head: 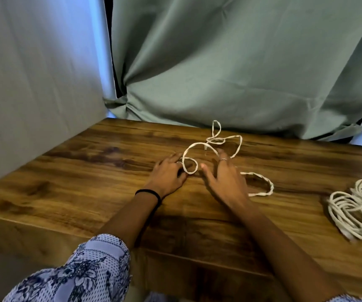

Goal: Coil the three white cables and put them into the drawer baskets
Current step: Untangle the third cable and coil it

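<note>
Coiling the first loose white cable [212, 147] is the step under way, judging by how it sprawls in open loops across the wooden table [88, 171] while two other cables lie bundled together at the table's three o'clock edge. The left hand [168, 174] pinches a small loop of the loose cable at its ten o'clock end, fingers curled around the strand. The right hand [225, 179] hovers just beside it with fingers spread wide and gripping nothing, a length of the cable trailing out from under it toward four o'clock. The bundled coils [358, 212] sit well apart from both hands, looking already wound, though blur at the frame edge leaves that uncertain.

The next move likely calls for the right hand to gather the slack at twelve o'clock and feed it round the loop the left hand anchors, keeping turns even so they do not spring apart. No drawer baskets are in view, and a green curtain [241, 62] hangs behind the table. No brand, label or writing can be read anywhere.
</note>
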